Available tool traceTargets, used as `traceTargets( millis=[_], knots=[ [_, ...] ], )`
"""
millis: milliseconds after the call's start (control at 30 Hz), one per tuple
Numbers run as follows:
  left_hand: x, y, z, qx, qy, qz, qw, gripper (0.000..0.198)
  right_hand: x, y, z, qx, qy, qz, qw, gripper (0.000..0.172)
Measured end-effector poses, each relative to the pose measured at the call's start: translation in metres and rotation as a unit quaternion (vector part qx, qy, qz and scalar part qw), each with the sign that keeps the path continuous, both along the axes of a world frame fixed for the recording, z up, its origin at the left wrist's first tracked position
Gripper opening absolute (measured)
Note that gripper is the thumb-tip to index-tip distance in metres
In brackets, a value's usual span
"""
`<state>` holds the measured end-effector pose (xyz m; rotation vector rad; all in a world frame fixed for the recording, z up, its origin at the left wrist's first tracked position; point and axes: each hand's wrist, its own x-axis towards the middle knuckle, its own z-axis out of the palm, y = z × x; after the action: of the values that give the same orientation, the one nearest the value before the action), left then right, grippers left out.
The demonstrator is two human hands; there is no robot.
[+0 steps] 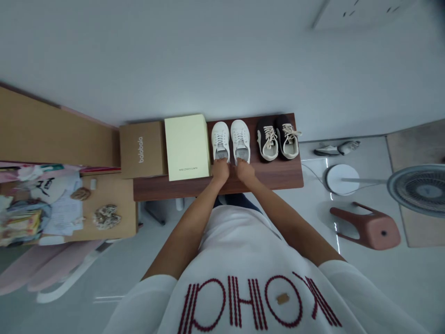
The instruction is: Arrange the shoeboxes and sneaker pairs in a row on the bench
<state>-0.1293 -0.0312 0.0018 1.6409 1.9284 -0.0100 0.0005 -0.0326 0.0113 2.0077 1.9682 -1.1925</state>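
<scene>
A pair of white sneakers stands on a dark wooden table [278,178], toes toward the wall. My left hand [220,170] is closed at the heel of the left white sneaker [220,134]. At the heel of the right white sneaker [240,132], my right hand [245,171] is closed in the same way. The fingertips of both hands are partly hidden at the shoe openings. To the right sit a black sneaker [267,137] and its mate [288,134], both with cream laces. Left of the white pair lies a pale yellow shoebox [187,146].
A brown shoebox [142,155] is beside the yellow one. Farther left, a cluttered desk [127,208] holds papers and a scrunchie [106,216]. On the right floor are a standing fan [426,190], a pink stool [380,231] and a loose pair of shoes [339,148].
</scene>
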Motion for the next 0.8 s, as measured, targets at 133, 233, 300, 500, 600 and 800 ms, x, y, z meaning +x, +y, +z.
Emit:
traceTargets(
  millis=[133,233,300,500,600,800],
  knots=[
    [-0.006,0.018,0.000,0.004,-0.073,0.050,0.996,0.034,0.021,0.012,-0.011,0.032,0.011,-0.109,0.993,0.026],
    [-0.017,0.019,-0.005,0.040,-0.213,0.124,0.968,0.041,0.057,0.004,-0.022,0.038,0.199,-0.276,0.940,0.027],
    [-0.021,0.019,-0.012,0.028,-0.298,0.168,0.939,0.041,0.074,-0.009,-0.030,-0.013,0.325,-0.389,0.862,0.027],
    [-0.008,0.023,-0.035,-0.108,-0.331,0.268,0.898,0.043,0.073,-0.054,-0.058,-0.116,0.394,-0.538,0.736,0.048],
    [-0.004,0.031,-0.039,-0.109,-0.288,0.233,0.922,0.045,0.069,-0.069,-0.068,-0.108,0.360,-0.514,0.771,0.057],
    [0.013,0.025,-0.014,0.053,-0.097,0.166,0.980,0.055,0.099,-0.074,-0.054,-0.086,0.213,-0.358,0.905,0.048]
  ],
)
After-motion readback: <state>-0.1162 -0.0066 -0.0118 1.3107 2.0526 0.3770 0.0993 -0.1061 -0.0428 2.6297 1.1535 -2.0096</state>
